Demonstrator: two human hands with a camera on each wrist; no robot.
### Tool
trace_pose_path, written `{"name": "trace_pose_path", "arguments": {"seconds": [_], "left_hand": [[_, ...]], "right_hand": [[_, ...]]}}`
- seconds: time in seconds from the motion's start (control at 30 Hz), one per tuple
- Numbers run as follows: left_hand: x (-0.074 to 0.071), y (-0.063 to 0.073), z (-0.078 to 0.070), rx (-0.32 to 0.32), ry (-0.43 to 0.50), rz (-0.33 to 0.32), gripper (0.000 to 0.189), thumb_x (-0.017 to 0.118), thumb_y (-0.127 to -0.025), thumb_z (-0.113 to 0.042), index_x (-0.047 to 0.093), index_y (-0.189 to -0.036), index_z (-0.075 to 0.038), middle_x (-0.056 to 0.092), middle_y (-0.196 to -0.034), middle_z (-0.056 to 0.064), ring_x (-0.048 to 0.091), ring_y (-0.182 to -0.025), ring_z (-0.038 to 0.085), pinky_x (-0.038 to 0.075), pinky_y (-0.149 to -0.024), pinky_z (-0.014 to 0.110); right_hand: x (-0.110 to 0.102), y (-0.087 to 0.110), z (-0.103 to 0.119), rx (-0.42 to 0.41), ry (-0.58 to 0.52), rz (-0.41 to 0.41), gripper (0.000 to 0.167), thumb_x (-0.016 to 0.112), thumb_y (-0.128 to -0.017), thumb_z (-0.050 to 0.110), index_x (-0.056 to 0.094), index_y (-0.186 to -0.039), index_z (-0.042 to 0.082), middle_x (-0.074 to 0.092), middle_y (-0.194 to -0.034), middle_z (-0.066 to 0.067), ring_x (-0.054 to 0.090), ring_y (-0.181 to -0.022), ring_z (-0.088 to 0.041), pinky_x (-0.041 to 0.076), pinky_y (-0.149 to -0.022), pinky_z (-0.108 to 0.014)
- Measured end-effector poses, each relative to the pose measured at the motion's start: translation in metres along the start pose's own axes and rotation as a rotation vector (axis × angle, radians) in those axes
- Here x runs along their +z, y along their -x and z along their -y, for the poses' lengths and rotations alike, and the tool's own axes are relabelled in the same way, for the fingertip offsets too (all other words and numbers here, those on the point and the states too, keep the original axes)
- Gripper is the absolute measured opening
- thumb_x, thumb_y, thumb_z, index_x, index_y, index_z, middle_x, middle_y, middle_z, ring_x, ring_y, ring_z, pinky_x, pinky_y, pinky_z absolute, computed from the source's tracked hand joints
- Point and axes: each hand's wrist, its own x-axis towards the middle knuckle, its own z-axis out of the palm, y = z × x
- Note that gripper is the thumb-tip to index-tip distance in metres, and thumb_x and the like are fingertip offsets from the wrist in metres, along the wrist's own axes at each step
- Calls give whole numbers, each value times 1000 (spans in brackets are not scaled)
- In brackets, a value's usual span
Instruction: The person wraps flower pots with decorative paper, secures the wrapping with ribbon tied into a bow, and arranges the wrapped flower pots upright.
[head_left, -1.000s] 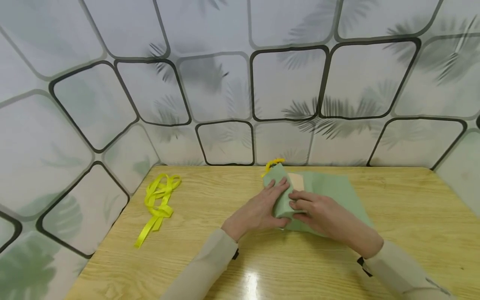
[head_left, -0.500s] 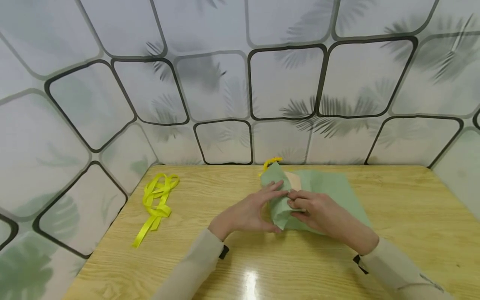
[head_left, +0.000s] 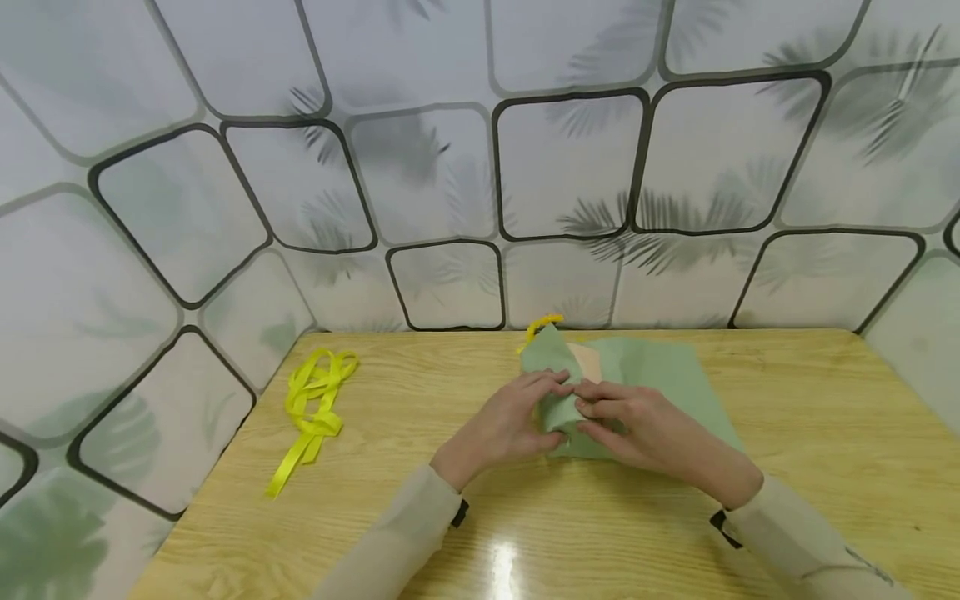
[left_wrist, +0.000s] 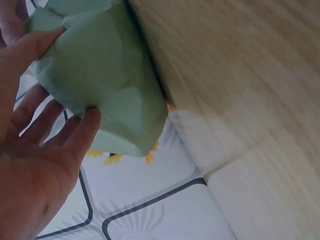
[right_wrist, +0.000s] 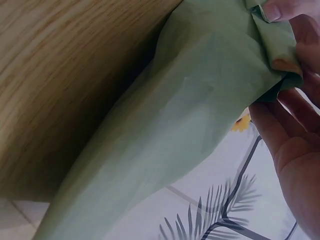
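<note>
Green wrapping paper [head_left: 671,379] lies folded on the table, with a peach-coloured patch [head_left: 587,362] showing in its fold. Yellow petals [head_left: 542,323] stick out at its far left end; they look like flowers [left_wrist: 114,159] in the left wrist view. My left hand [head_left: 501,427] holds the paper's left side, thumb at the near edge and fingers bent against it. From the right, my right hand [head_left: 651,429] pinches the folded edge, fingertips close to the left ones. In the right wrist view the thumb [right_wrist: 279,10] presses on a crumpled fold. What the paper covers is mostly hidden.
A loose tangle of yellow ribbon [head_left: 313,412] lies on the left part of the wooden table [head_left: 405,375]. Behind the table's far edge stands a patterned backdrop [head_left: 573,167], which also runs along the left side.
My left hand lifted its fingers and spread away from the paper half a second ago, then closed in on it again at the near end. The right hand has kept its hold on the fold.
</note>
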Motion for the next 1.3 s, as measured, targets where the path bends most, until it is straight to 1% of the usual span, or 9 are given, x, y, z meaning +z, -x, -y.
{"name": "trace_pose_path", "arguments": {"seconds": [0.2,0.43,0.63,0.73,0.8,0.9,1.03,1.17,1.3], "left_hand": [[-2,-1,3,23,0,35,56,80,-91,-25,56,-140,-12,47,-159,4,38,-152,29,36,-123,39],[-2,0,7,70,10,5,56,81,-90,-25,58,-138,-8,49,-157,7,41,-150,28,37,-122,37],[-4,-2,3,84,-19,8,55,80,-91,-24,60,-139,-5,52,-155,10,44,-148,29,38,-121,37],[-5,-4,1,87,-48,8,55,80,-91,-24,61,-138,-4,53,-154,11,45,-147,30,39,-121,37],[-5,-4,0,91,-74,3,53,81,-90,-24,62,-136,-4,54,-152,11,47,-146,29,40,-120,36],[-6,-4,0,102,-90,-6,52,82,-90,-24,63,-134,-4,54,-152,11,49,-144,30,42,-119,36],[-6,-4,0,104,-97,-2,51,81,-91,-24,63,-134,-5,53,-153,11,48,-145,31,41,-119,37],[-6,-5,0,92,-104,12,51,80,-92,-26,62,-135,-6,53,-153,10,48,-145,30,40,-120,37],[-6,-5,0,93,-113,18,50,79,-92,-26,62,-135,-7,54,-153,9,48,-145,29,40,-120,36]], "right_hand": [[3,-1,-5,-37,14,-34,26,88,-71,-2,81,-97,2,77,-105,-11,77,-95,-27,61,-75,-26],[4,-1,-5,-38,-24,-58,29,89,-70,-3,81,-97,3,75,-107,-12,76,-89,-22,59,-74,-18],[-7,-2,-11,139,-162,-11,18,80,-83,-2,79,-98,8,76,-109,-10,74,-82,-11,59,-69,-21],[-14,-11,-16,208,-125,7,23,72,-88,-5,76,-109,3,76,-112,-13,75,-87,-16,61,-71,-30],[-17,-19,-18,229,-64,66,30,65,-94,-4,72,-122,0,73,-124,-16,75,-101,-24,62,-79,-38],[-19,-30,-20,271,39,223,38,55,-102,4,61,-140,0,61,-144,-19,63,-127,-36,55,-98,-50],[-18,-36,-21,350,106,411,40,46,-107,9,56,-144,-3,55,-150,-21,51,-139,-45,45,-111,-58],[-14,-35,-24,409,98,467,39,43,-108,11,58,-141,-5,58,-146,-23,55,-135,-44,46,-109,-58],[-13,-35,-27,444,46,432,39,40,-108,10,60,-138,-4,64,-137,-23,63,-124,-40,51,-103,-55]]}}
